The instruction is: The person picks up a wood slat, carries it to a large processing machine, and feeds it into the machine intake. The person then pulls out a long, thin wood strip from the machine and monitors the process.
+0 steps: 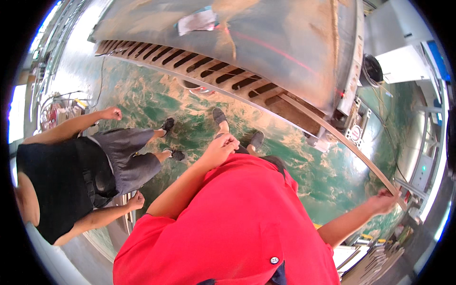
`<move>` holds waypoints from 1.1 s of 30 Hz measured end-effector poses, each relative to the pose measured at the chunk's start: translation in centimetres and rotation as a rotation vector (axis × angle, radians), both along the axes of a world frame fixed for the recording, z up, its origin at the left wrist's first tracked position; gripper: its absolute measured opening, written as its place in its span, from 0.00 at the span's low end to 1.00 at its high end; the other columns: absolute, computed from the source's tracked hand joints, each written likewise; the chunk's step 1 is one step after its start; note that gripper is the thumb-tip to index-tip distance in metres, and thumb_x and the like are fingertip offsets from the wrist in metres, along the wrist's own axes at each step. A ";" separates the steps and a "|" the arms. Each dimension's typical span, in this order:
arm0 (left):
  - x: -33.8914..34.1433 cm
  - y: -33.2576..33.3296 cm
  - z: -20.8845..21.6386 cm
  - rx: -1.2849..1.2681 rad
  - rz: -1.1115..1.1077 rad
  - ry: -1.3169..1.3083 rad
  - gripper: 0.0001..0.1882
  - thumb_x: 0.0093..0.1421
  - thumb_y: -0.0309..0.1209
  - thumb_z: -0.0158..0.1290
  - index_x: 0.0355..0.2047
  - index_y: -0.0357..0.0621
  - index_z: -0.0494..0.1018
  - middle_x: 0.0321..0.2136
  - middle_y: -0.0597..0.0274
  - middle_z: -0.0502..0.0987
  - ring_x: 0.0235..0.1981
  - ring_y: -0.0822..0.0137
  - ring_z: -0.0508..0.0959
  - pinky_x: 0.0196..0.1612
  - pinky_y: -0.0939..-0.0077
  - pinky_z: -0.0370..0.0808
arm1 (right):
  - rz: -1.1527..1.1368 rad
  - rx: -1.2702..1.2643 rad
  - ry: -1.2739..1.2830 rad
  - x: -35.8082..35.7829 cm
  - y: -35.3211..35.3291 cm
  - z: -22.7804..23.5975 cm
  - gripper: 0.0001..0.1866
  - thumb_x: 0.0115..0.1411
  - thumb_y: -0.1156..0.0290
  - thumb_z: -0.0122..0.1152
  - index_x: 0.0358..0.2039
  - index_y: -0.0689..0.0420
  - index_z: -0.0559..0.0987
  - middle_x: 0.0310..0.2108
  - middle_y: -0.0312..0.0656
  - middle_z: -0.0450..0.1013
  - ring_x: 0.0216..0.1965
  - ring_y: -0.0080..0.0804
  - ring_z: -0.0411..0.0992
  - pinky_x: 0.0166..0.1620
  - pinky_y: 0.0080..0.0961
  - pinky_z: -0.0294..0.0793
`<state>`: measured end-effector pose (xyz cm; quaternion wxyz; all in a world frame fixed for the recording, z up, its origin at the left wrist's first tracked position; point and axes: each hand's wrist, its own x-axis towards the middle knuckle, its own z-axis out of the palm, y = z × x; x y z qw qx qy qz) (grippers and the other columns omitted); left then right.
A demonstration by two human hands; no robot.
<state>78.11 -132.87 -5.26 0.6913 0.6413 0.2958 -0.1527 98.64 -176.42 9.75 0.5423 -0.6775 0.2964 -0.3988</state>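
- The person's right hand (384, 202), out at the far right, closes its fingers around the near end of a long, thin, light-brown wooden strip (342, 137).
- The strip slants across the right side, its far end resting on a brown, dust-covered slotted ledge (297, 117) and its near end out over the floor.
- The person's left hand (221, 150) hangs before the red shirt (228, 218), well apart from the strip, fingers curled in toward the thumb.
- The ledge runs along the edge of a broad grey metal machine top (280, 35), where a crumpled whitish cloth (197, 22) lies.
- Sawdust streaks the glossy green floor (308, 183).
- At the left stands a co-worker in a black sleeveless top (59, 183) and grey shorts (130, 149), both hands away from the strip.
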 end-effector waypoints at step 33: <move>3.0 -1.0 -0.1 0.029 -0.111 0.027 0.09 0.62 0.35 0.46 0.34 0.42 0.69 0.30 0.65 0.75 0.29 0.77 0.71 0.35 0.82 0.68 | -0.095 -0.043 -0.261 -3.6 -10.0 5.2 0.13 0.57 0.64 0.55 0.19 0.56 0.70 0.13 0.33 0.60 0.15 0.22 0.56 0.18 0.20 0.49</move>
